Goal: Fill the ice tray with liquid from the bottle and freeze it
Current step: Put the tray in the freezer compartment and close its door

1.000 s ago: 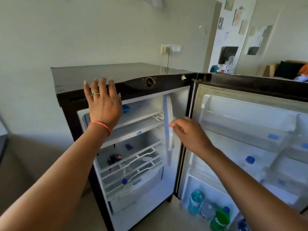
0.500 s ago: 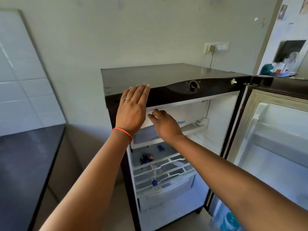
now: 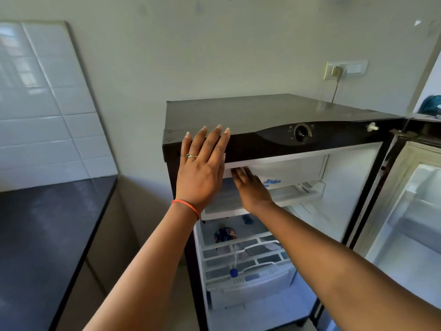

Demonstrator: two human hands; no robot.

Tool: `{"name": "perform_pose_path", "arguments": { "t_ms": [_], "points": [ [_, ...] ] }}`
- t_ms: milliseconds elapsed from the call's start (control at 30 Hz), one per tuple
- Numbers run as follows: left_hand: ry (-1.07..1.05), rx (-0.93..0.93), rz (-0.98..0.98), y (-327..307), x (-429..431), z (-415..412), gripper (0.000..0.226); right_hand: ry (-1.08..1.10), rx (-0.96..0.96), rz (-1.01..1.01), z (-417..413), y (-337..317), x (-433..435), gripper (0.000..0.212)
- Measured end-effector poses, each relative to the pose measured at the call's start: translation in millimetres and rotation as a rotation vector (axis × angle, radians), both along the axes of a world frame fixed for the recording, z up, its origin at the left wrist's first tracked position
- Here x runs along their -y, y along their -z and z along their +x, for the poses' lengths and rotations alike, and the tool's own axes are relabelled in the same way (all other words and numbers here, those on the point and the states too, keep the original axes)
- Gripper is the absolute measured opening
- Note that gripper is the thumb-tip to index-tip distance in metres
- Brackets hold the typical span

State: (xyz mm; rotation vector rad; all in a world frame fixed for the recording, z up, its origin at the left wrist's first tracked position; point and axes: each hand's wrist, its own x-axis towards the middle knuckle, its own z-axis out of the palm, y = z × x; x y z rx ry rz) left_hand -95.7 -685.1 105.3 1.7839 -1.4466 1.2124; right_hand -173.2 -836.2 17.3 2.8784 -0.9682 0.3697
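Now, with your left hand (image 3: 201, 173) flat, empty, bracing the fridge (image 3: 262, 115) top, press your right hand (image 3: 250, 187), fingers extended on the freezer flap (image 3: 286, 168), evenly until it seats; ice tray and bottle not visible.

The fridge (image 3: 262, 111) was cased in glossy black, its interior white. An orange-red thread (image 3: 188, 206) was worn on the left wrist, and a ring (image 3: 191, 155) with a green stone. White tiles (image 3: 35, 103) were set above a dark grey worktop (image 3: 47, 223). A blue cap (image 3: 233, 273) was seen low inside; a blurred blue mark (image 3: 272, 182), perhaps printing, was noted on the white flap (image 3: 291, 170).
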Motion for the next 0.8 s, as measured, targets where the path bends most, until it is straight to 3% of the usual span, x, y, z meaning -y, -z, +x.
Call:
{"name": "perform_pose_path", "arguments": {
  "t_ms": [167, 333, 533, 800],
  "points": [
    [-0.06, -0.012, 0.085, 2, -3, -4, 0.05, -0.038, 0.073, 0.003, -13, 0, -11, 0.079],
    [-0.083, -0.123, 0.223, -2, -9, -21, 0.067, 0.022, 0.176, 0.026, -93, 5, -38, 0.056],
    [0.209, -0.469, 0.154, 3, -26, -77, 0.058, 0.333, 0.241, 0.023, -239, -5, -78, 0.04],
    [0.416, -0.596, 0.464, 55, -39, -164, 0.043, 0.89, 0.252, -0.007, -411, -25, -113, 0.051]
  ]
}}
